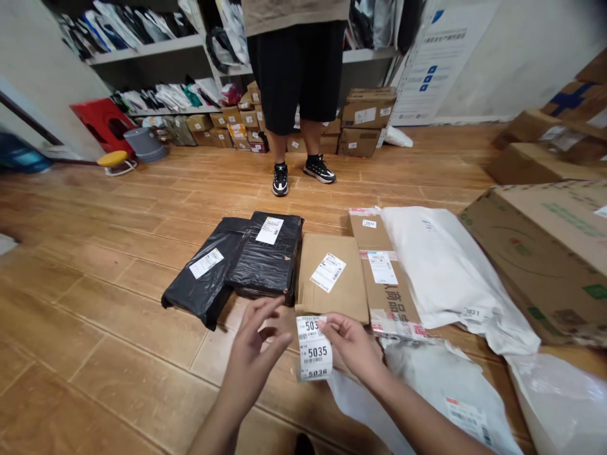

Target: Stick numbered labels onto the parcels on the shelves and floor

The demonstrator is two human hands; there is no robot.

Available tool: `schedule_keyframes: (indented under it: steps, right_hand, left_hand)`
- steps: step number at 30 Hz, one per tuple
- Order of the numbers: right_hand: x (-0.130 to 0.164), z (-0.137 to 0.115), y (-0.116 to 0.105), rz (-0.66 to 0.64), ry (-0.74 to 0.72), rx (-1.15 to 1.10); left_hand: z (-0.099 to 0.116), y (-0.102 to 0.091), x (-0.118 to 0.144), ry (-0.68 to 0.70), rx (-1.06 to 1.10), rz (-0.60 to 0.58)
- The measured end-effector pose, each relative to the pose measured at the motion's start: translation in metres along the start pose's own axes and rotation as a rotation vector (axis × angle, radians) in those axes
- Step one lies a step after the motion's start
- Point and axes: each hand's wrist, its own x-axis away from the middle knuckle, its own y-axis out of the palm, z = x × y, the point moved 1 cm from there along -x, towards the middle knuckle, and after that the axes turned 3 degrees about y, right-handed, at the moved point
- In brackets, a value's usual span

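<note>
Label strip [313, 348] between both hands [303, 347]

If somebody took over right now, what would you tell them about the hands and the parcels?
Right hand: pinches the top of a label strip printed 5035 and 5036, held above the floor.
Left hand: open, fingers spread, just left of the strip, not clearly touching it.
Parcels lie in a row on the floor ahead: two black bags, a flat brown parcel, a taped carton, a white bag. The white bag and the carton's top already carry small number stickers; I see none on the others.
Left: the strip's stickers are unpeeled.
Another person stands beyond the row.
</note>
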Motion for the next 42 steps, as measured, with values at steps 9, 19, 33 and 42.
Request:
schedule_keyframes:
  steps: [9,19,33,42]
  right_hand:
    - [-0.014,0.046,0.030,0.094,-0.063,0.161]
    - [-0.037,0.127,0.049,0.261,0.363,0.143]
    - [0.002,0.153,0.024,0.173,0.411,0.073]
    - [-0.015,0.120,0.049,0.181,0.179,-0.058]
  left_hand:
    - [-0.046,0.006,-0.011,-0.251,0.062,-0.290]
    - [-0.140,-0.004,-0.042,-0.056,-0.156,0.051]
    - [-0.176,-0.010,-0.071,-0.063,-0.264,0.556]
    - [-0.128,0.012,0.006,-0.398,0.335,-0.049]
